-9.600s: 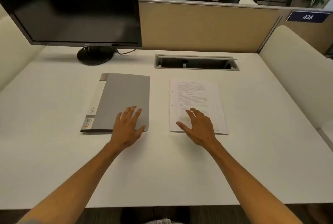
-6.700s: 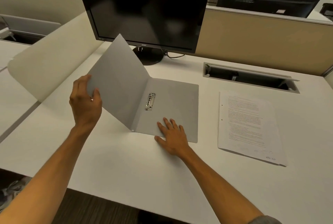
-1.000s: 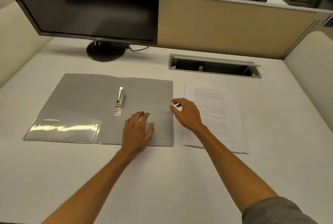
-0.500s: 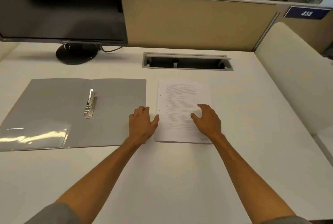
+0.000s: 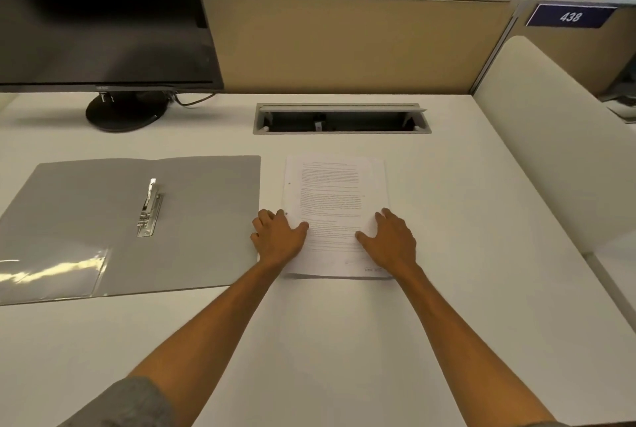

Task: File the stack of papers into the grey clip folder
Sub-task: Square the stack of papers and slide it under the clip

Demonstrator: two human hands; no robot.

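Note:
The grey clip folder (image 5: 206,206) lies wide open and flat on the white desk, left of centre. Its metal clip (image 5: 149,208) runs along the spine, and a clear pocket (image 5: 51,272) sits on the left flap. Just right of the folder lies the stack of printed papers (image 5: 335,192), flat on the desk. My left hand (image 5: 278,237) rests at the stack's lower left edge, thumb on top of the sheets. My right hand (image 5: 390,241) rests on the stack's lower right part, fingers spread. Neither hand has lifted the sheets.
A black monitor (image 5: 103,14) on a round stand (image 5: 125,112) is at the back left. A cable slot (image 5: 340,118) is cut into the desk behind the papers. A beige partition (image 5: 344,41) closes the back, and a cream divider (image 5: 550,137) the right side.
Both hands have slid slightly outward to the stack's lower edges; the left thumb now lies on the sheets. Before that, my hands opened the folder flat on the desk.

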